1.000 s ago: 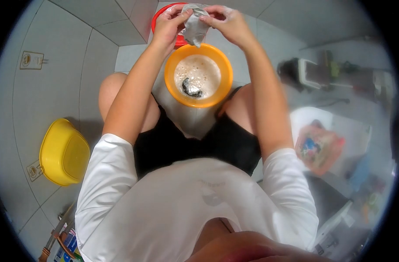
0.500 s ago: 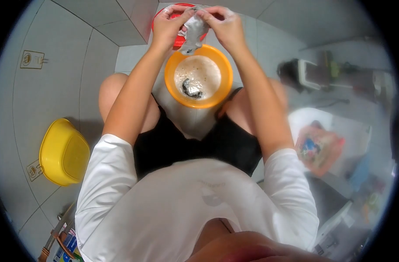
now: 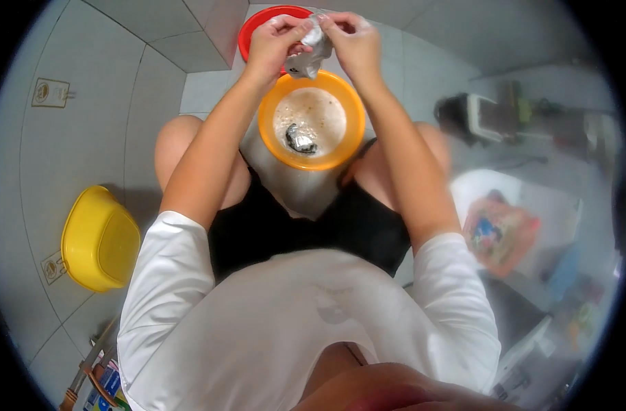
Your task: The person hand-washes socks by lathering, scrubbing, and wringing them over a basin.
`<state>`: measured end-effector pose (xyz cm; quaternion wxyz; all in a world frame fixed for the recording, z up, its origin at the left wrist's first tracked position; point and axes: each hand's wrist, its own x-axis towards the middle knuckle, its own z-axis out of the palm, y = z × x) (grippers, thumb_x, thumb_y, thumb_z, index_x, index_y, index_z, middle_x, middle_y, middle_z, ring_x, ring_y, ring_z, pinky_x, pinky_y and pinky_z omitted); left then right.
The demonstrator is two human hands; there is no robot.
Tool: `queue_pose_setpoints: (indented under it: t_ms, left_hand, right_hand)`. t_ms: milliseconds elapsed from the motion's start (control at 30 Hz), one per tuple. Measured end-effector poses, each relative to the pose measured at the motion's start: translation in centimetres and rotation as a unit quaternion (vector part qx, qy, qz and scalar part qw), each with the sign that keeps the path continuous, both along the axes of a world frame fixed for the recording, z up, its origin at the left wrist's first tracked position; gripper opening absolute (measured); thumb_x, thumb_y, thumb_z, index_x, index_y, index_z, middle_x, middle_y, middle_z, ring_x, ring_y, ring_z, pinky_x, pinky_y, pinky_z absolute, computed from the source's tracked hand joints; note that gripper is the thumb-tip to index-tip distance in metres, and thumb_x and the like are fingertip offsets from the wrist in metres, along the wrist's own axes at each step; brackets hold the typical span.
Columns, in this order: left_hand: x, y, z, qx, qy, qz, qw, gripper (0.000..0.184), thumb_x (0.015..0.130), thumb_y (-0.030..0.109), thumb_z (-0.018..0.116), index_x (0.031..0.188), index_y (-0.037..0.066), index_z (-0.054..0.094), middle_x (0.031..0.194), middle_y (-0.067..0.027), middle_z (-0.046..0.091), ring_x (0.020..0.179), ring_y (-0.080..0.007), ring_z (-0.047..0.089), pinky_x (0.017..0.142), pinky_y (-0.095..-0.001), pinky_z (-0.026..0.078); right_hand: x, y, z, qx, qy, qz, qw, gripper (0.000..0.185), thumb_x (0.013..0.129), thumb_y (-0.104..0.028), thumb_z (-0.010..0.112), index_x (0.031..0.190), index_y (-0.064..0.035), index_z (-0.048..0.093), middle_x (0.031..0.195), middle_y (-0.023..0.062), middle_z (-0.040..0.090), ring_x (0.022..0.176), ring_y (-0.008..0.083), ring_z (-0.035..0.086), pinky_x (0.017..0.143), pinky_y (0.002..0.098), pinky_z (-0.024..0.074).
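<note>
My left hand [image 3: 275, 46] and my right hand [image 3: 355, 42] come together at the top of the view, fingers closed on a small wet light-grey cloth [image 3: 310, 60] with dark marks near its lower end. Bunched between the fingertips, the cloth hangs over the far rim of an orange basin [image 3: 358, 120]. Cloudy, foamy water [image 3: 324, 113] fills the basin. A crumpled grey and black piece [image 3: 301, 140] lies partly above that water. Behind my left hand is a red basin [image 3: 246, 40], its inside largely hidden.
A yellow basin [image 3: 101, 240] hangs against the tiled wall at left. To the right, blurred, are a pinkish plastic bag [image 3: 501, 236] and a white and dark object [image 3: 474, 116]. Bottles or packets [image 3: 106, 387] stand at lower left. My knees flank the orange basin.
The cloth has been gathered up between my fingers, so its hanging part is shorter. Both hands remain nearly in place above the basins.
</note>
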<state>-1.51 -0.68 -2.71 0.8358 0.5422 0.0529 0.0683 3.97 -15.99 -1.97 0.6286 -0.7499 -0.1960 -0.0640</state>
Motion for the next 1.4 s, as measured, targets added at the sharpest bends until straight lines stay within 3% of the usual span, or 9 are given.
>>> queue_pose_setpoints:
  t_ms: [100,267,533,633,733,900,1133,1300,1400]
  left_hand:
    - [-0.4,-0.2,0.3,0.012,0.015,-0.033,0.999,0.015,0.097,0.016,0.069,0.103,0.003,0.067,0.098,-0.0046,0.069,0.082,-0.0106,0.067,0.074,-0.0249,0.057]
    - [-0.5,0.9,0.5,-0.035,0.01,0.023,0.999,0.015,0.097,0.016,0.067,0.106,0.004,0.065,0.101,-0.0058,0.069,0.092,-0.0127,0.067,0.078,-0.0279,0.058]
    - [-0.4,0.8,-0.4,-0.015,0.009,0.023,1.0,0.016,0.098,0.012,0.065,0.111,0.003,0.062,0.106,-0.0072,0.069,0.092,-0.0136,0.068,0.078,-0.0273,0.059]
    - [-0.6,0.3,-0.2,0.018,0.024,-0.01,1.0,0.016,0.098,0.011,0.064,0.111,0.002,0.062,0.107,-0.0075,0.068,0.09,-0.0135,0.068,0.077,-0.0261,0.059]
    - [-0.6,0.2,-0.2,0.013,0.027,0.002,1.0,0.015,0.098,0.011,0.064,0.109,0.002,0.063,0.106,-0.0078,0.068,0.089,-0.0135,0.068,0.076,-0.0257,0.06]
    - [-0.2,1.1,-0.4,-0.044,0.017,0.044,0.998,0.013,0.098,0.011,0.064,0.107,0.002,0.064,0.105,-0.0087,0.069,0.091,-0.0142,0.068,0.075,-0.0261,0.06]
    - [-0.2,0.6,0.0,0.0,0.033,0.022,0.999,0.013,0.098,0.011,0.063,0.108,0.001,0.062,0.107,-0.008,0.069,0.092,-0.0142,0.067,0.077,-0.0255,0.059]
    - [0.1,1.5,-0.8,-0.041,0.031,0.044,0.998,0.014,0.098,0.011,0.063,0.108,0.002,0.062,0.107,-0.0082,0.069,0.091,-0.0133,0.067,0.074,-0.0241,0.059]
    - [-0.1,0.5,-0.2,-0.04,0.037,-0.011,0.998,0.014,0.098,0.011,0.063,0.109,0.002,0.063,0.107,-0.0082,0.069,0.089,-0.0126,0.067,0.074,-0.0234,0.058]
  right_hand:
    - [-0.4,0.1,0.0,-0.013,-0.005,-0.007,1.0,0.019,0.087,-0.019,0.076,0.094,-0.0014,0.076,0.078,0.009,0.074,0.069,0.0123,0.068,0.064,0.0281,0.0539]
    - [-1.0,0.4,0.8,-0.051,-0.016,0.023,0.998,0.022,0.086,-0.023,0.077,0.098,-0.0038,0.077,0.078,0.0083,0.074,0.069,0.0127,0.068,0.065,0.0283,0.0542]
    - [-1.1,0.3,1.1,-0.077,-0.039,0.041,0.995,0.022,0.084,-0.024,0.08,0.095,-0.0054,0.078,0.078,0.0079,0.074,0.068,0.0126,0.067,0.065,0.0277,0.0542]
    - [-0.1,0.5,0.3,0.023,0.006,0.026,0.999,0.02,0.084,-0.023,0.08,0.093,-0.0058,0.078,0.078,0.0073,0.074,0.069,0.0127,0.067,0.067,0.0281,0.0542]
    - [-0.2,0.3,0.1,-0.001,0.005,0.013,1.0,0.021,0.084,-0.024,0.08,0.093,-0.0058,0.078,0.079,0.0082,0.074,0.069,0.0141,0.068,0.067,0.0288,0.0544]
    - [-1.9,0.8,1.4,-0.129,-0.102,0.004,0.986,0.022,0.083,-0.027,0.078,0.091,-0.0056,0.078,0.075,0.0099,0.073,0.065,0.0172,0.069,0.063,0.0306,0.0542]
    - [-1.3,0.3,0.5,-0.13,-0.031,-0.025,0.991,0.022,0.084,-0.029,0.077,0.093,-0.0083,0.078,0.075,0.0104,0.073,0.066,0.0244,0.069,0.065,0.0334,0.0547]
    - [-1.4,1.0,0.3,-0.149,-0.142,-0.011,0.979,0.025,0.085,-0.034,0.077,0.092,-0.0092,0.078,0.077,0.0109,0.074,0.068,0.0245,0.071,0.065,0.0337,0.0549]
    - [0.1,0.1,-0.2,-0.077,-0.04,-0.02,0.996,0.022,0.085,-0.029,0.077,0.093,-0.0087,0.078,0.075,0.0102,0.073,0.066,0.0201,0.07,0.065,0.0316,0.0543]
